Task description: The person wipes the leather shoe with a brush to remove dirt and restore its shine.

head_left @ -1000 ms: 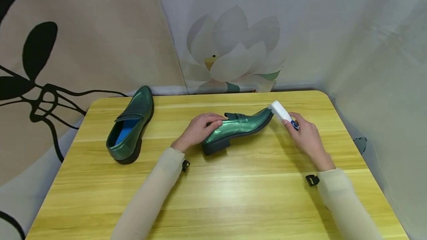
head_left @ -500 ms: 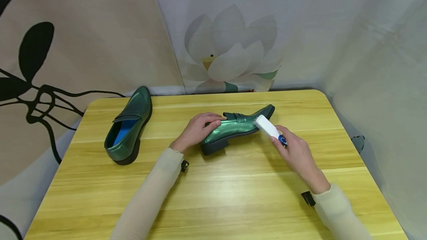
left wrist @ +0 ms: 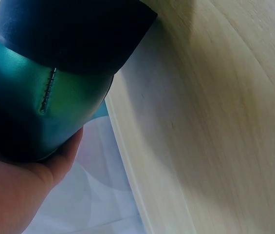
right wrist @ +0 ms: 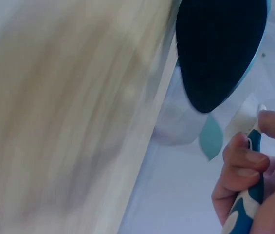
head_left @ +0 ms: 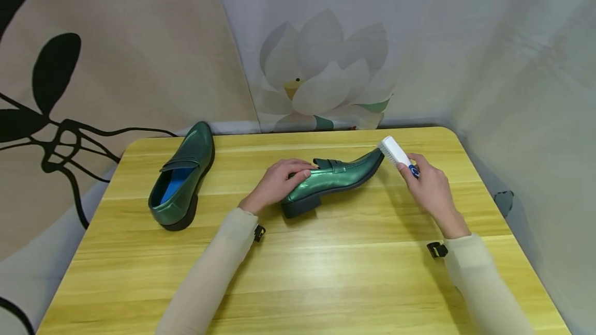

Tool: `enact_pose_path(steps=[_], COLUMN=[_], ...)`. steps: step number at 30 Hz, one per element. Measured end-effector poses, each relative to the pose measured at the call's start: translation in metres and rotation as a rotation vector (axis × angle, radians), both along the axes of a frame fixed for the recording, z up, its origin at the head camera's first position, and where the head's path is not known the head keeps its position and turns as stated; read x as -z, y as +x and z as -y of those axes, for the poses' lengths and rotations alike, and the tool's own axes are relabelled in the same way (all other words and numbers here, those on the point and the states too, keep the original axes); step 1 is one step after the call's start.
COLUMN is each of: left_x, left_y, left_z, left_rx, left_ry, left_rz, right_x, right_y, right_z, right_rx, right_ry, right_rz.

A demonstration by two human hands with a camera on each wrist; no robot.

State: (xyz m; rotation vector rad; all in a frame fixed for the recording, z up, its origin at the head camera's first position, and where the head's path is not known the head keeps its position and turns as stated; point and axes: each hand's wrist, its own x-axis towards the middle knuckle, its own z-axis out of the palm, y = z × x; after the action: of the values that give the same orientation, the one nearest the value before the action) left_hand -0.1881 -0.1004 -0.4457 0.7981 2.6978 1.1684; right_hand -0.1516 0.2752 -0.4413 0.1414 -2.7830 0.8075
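Note:
A shiny green loafer [head_left: 337,176] with a dark sole is held at its heel end by my left hand [head_left: 279,182], its toe pointing right and raised. In the left wrist view the heel [left wrist: 69,34] faces the camera, with my left hand [left wrist: 10,195] gripping the shoe's opening. My right hand [head_left: 430,190] grips a white brush [head_left: 393,150] by its blue-and-white handle [right wrist: 244,209]. The bristles are at the loafer's toe tip. From the right wrist, the dark sole [right wrist: 220,53] shows, apart from my curled fingers [right wrist: 244,165].
A second green loafer [head_left: 183,177] with a blue insole stands upright at the left of the wooden table [head_left: 302,283]. Behind the table hangs a pale curtain [head_left: 419,56] printed with a lotus and dark leaves. Black wrist cameras sit at both cuffs.
The brush went from the toe back toward the shoe's middle, then out to the toe tip again, right hand moving with it. The left hand and held loafer stay nearly still.

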Motion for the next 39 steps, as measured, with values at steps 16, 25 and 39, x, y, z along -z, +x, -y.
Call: enact_pose_path(steps=[16,25,39], left_x=[-0.001,-0.003,-0.003], left_y=[0.001,0.002,0.005], left_z=[0.0,-0.001,-0.001], left_rx=[-0.012,-0.009,0.005], left_ry=[-0.019,-0.017,-0.018], left_rz=[0.011,0.024,0.008], right_x=[0.008,0.009,-0.012], right_y=[0.012,0.04,0.01], right_z=[0.008,0.026,0.007], right_rx=[-0.05,-0.146,-0.12], right_ry=[0.028,0.033,0.085], right_rz=[0.03,-0.007,0.115])
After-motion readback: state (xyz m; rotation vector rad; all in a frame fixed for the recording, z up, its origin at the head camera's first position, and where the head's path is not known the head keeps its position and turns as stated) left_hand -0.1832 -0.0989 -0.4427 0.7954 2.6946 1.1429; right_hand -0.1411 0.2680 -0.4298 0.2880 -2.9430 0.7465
